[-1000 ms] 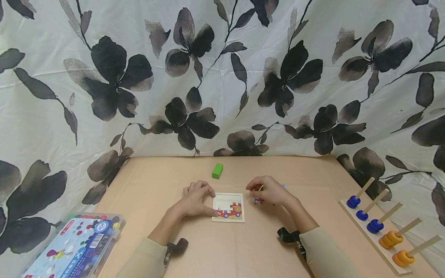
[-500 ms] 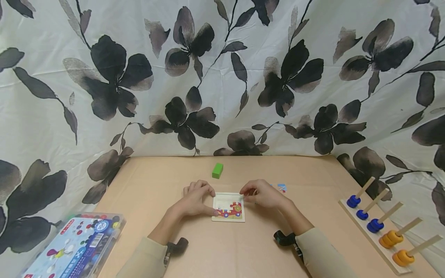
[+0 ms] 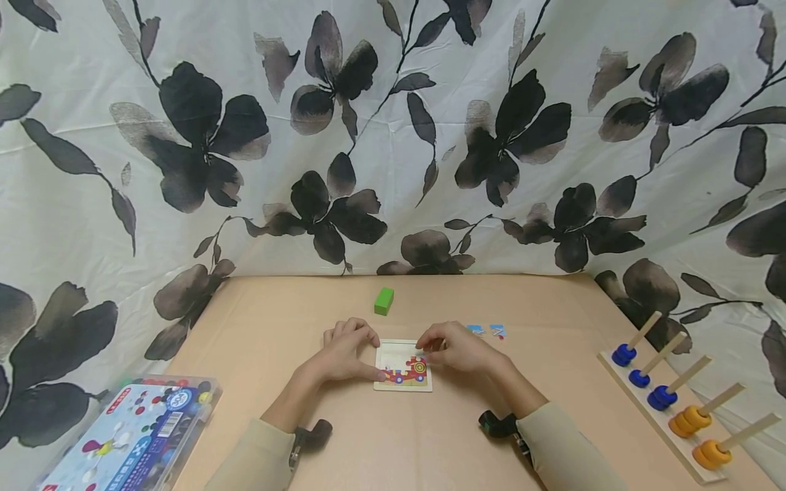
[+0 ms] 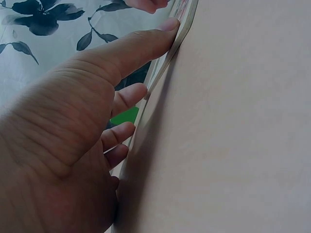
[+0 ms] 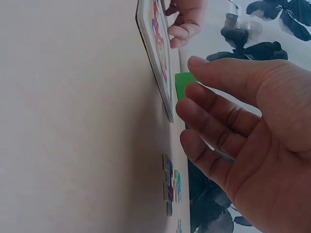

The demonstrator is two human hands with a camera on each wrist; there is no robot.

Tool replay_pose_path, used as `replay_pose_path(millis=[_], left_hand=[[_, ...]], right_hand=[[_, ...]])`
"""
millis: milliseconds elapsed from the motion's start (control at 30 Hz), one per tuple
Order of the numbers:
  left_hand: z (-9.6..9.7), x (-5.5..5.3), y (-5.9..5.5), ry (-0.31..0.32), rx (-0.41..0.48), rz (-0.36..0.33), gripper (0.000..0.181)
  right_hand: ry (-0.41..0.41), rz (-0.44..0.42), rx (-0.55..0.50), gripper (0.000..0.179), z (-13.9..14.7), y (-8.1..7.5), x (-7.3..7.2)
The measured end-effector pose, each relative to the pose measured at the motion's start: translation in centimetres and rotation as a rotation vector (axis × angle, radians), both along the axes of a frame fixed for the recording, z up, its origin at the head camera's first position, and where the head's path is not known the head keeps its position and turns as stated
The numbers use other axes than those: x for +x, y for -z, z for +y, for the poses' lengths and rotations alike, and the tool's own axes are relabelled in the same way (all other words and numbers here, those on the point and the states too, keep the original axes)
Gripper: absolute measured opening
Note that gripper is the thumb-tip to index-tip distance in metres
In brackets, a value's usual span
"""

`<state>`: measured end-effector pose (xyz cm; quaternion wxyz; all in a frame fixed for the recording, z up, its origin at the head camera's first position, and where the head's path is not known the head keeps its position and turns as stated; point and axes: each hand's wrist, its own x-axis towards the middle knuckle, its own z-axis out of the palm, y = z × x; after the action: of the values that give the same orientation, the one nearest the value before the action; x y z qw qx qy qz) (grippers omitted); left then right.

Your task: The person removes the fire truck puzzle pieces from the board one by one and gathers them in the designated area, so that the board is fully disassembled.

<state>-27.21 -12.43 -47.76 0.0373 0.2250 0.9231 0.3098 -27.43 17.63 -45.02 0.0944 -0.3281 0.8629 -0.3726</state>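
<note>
A small framed jigsaw puzzle (image 3: 403, 376) lies on the table, with a red and yellow vehicle picture in its lower part and a pale upper part. My left hand (image 3: 345, 351) holds it by the left side, the thumb (image 4: 160, 41) over the near corner and the fingers along the edge. Over the frame's right side hovers my right hand (image 3: 460, 349), fingers loosely bent. In the right wrist view a gap shows between thumb and fingers, with no piece visible there. Loose puzzle pieces (image 5: 168, 179) lie below that hand; two blue pieces (image 3: 498, 331) show beyond it.
Behind the puzzle stands a green block (image 3: 384, 301). A clear plastic box (image 3: 132, 436) with a printed blue label sits at the near left. On the right is a peg board (image 3: 666, 416) with blue and orange rings. A floral cloth (image 3: 393, 136) hangs behind.
My right hand has moved left from the loose pieces to the frame's right side, uncovering the blue pieces. The left hand and the puzzle have stayed in place.
</note>
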Motion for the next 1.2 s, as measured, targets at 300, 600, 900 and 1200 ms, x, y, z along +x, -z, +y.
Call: replay_pose_path(millis=[300, 600, 900, 1200], left_hand=[[-0.1, 0.0, 0.1, 0.003, -0.005, -0.002, 0.058], [0.0, 0.0, 0.2, 0.007, -0.009, 0.003, 0.058], [0.0, 0.0, 0.1, 0.005, -0.011, -0.004, 0.057], [-0.1, 0.1, 0.0, 0.006, -0.009, -0.006, 0.059]], right_hand=[[-0.024, -0.019, 0.004, 0.019, -0.3, 0.3, 0.2], [-0.013, 0.025, 0.072, 0.018, -0.8, 0.7, 0.2], [-0.007, 0.047, 0.152, 0.017, -1.2, 0.7, 0.4], [-0.012, 0.025, 0.153, 0.017, -1.4, 0.6, 0.3]])
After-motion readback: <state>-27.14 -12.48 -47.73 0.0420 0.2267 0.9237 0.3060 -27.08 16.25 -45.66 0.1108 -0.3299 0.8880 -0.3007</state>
